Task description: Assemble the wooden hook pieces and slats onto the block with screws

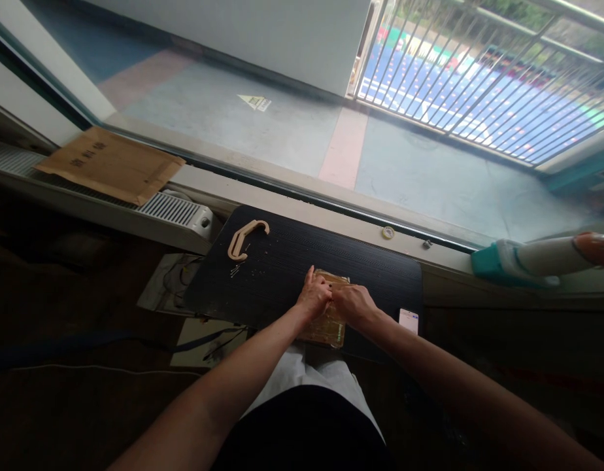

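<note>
A brownish, tape-wrapped block point(322, 333) with a shiny surface lies at the front edge of the black table point(282, 288). Over its upper part, my left hand point(314, 296) is closed, its fingers mostly curled with one pointing forward. My right hand point(353, 305) forms a fist right beside it, knuckles towards the left fingers. Whatever the two hands pinch between them is too small and hidden to name. On the table's left side rests a curved, pale wooden piece point(240, 241) with hooked ends. Several thin nail-like bits point(235, 269) are scattered just below it.
A phone point(408, 321) with a lit screen lies at the table's right edge. Along the sill sit a tape roll point(388, 232), a small dark object point(427, 244) and a teal container point(498, 263). A brown envelope point(110, 163) covers part of the radiator point(177, 212).
</note>
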### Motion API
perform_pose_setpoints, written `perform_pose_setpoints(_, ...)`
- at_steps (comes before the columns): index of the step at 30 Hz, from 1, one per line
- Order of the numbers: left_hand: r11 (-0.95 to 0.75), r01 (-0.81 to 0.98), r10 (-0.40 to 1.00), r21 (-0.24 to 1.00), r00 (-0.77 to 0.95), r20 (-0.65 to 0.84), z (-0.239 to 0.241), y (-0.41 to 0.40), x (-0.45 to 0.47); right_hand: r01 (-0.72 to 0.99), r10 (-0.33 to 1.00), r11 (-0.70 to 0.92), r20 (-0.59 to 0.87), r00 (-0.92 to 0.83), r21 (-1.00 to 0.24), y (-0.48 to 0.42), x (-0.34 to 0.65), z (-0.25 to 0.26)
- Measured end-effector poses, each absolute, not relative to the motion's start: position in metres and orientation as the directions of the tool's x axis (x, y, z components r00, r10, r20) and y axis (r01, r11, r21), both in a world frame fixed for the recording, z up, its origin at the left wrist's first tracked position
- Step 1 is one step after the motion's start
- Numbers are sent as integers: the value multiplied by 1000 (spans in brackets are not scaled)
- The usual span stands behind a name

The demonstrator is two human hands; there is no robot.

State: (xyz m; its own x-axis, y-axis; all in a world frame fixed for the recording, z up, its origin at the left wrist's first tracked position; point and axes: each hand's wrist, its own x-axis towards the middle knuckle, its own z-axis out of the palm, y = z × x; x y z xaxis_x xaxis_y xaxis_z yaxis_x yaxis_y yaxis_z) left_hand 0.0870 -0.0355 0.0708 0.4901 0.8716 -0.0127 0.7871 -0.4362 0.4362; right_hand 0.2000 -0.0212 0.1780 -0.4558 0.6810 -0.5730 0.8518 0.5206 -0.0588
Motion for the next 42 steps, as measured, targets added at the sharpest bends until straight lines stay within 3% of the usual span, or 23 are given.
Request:
perform_pose_setpoints(5, -433, 798, 873, 420, 487, -26, 73, -35, 87, 948, 774, 317, -584, -245, 22, -23, 199, 179)
perform_pose_setpoints(14, -424, 789, 879, 445, 478, -9, 73, -35, 87, 778, 595, 627, -613, -519, -51, -18, 194, 195)
perform_pose_setpoints(22, -444, 791, 870, 421, 493, -10, 70, -36, 87, 942, 738, 333, -629, -245, 24, -14, 197, 184)
perform_pose_setpoints(31, -440, 785, 875, 435, 484, 11, 70, -36, 87, 769, 582, 633, -601, -547, -87, -16, 197, 196)
perform_pose_setpoints(39, -446, 792, 870, 416, 494, -7, 71, -36, 86, 938, 752, 347, -602, -267, 18, -19, 205, 181)
perform_pose_setpoints(42, -445, 791, 868, 419, 496, -13, 71, -36, 86, 928, 739, 372, -599, -307, -16, -18, 206, 186)
